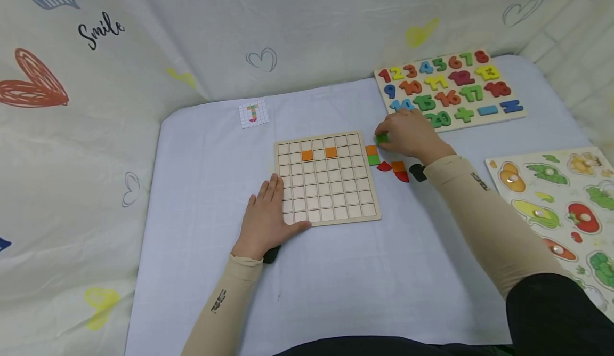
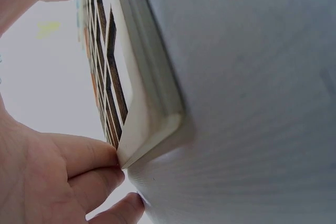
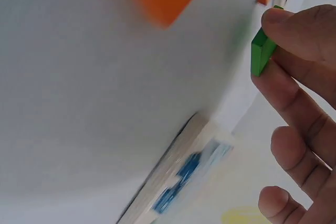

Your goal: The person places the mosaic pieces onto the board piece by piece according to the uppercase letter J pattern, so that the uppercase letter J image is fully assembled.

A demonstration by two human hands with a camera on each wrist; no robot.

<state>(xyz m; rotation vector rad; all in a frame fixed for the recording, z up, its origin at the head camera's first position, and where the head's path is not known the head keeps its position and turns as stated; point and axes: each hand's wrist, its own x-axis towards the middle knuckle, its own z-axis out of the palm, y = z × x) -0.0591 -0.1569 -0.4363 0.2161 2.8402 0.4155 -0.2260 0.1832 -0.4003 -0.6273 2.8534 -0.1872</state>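
From my end I see a play or learning corner, though I can't tell whether it belongs to a home or a school. A sheet (image 1: 307, 25) printed with hearts (image 1: 40, 88) and "Smile" hangs behind a cloth-covered desk (image 1: 201, 164), and a number puzzle (image 1: 452, 88), a vegetable puzzle (image 1: 562, 201) and a wooden grid board (image 1: 325, 191) lie on it.

Number board (image 1: 489, 101) guards the far right corner!

And there it lies, bright numerals (image 1: 461, 78) on pale wood, on the white cloth (image 1: 192, 159)! Nearer, on the right, a vegetable board (image 1: 566, 193): tomato (image 1: 583, 217), carrot (image 1: 558, 249), and, top right, possibly ginger (image 1: 583, 164), too small to be sure. Behind, the backdrop (image 1: 312, 36) shows hearts (image 1: 43, 87) and "Smile" lettering (image 1: 102, 30)!
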